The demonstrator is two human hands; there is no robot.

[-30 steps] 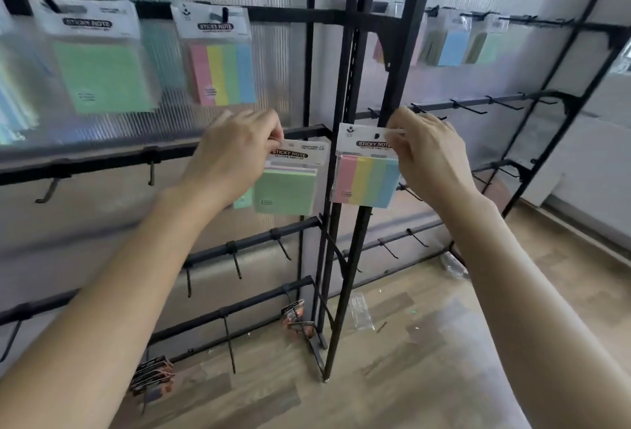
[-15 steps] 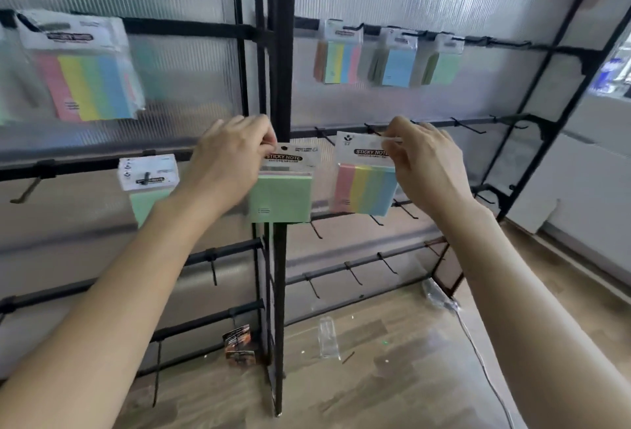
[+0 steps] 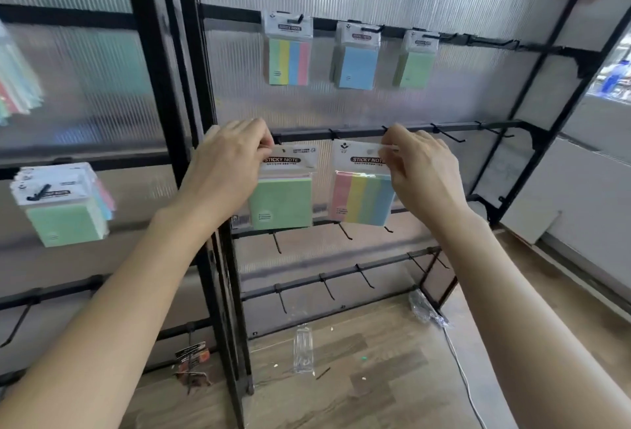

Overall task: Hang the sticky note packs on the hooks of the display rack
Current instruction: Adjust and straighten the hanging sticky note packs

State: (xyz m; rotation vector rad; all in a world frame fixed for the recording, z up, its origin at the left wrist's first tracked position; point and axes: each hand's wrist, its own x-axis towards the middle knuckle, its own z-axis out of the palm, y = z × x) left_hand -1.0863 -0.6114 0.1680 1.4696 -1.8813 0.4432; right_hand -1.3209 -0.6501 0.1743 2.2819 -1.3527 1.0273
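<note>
My left hand (image 3: 228, 164) pinches the header card of a green sticky note pack (image 3: 283, 201). My right hand (image 3: 423, 169) pinches the header of a striped pink-yellow-green-blue pack (image 3: 360, 199). Both packs hang from my fingers just below the second bar (image 3: 409, 128) of the right rack panel, close to its black hooks. Three packs hang on the top bar above: a striped one (image 3: 289, 59), a blue one (image 3: 356, 64) and a green one (image 3: 414, 66).
A thick black upright post (image 3: 170, 104) divides the rack. Left of it a stack of green packs (image 3: 65, 210) hangs on a hook. Lower bars (image 3: 341, 273) carry bare hooks. A clear wrapper (image 3: 303, 348), a cable (image 3: 461, 370) and scraps lie on the wood floor.
The view has swung right onto the right rack panel. Both hands carried their packs along and now hold them under that panel's second bar.
</note>
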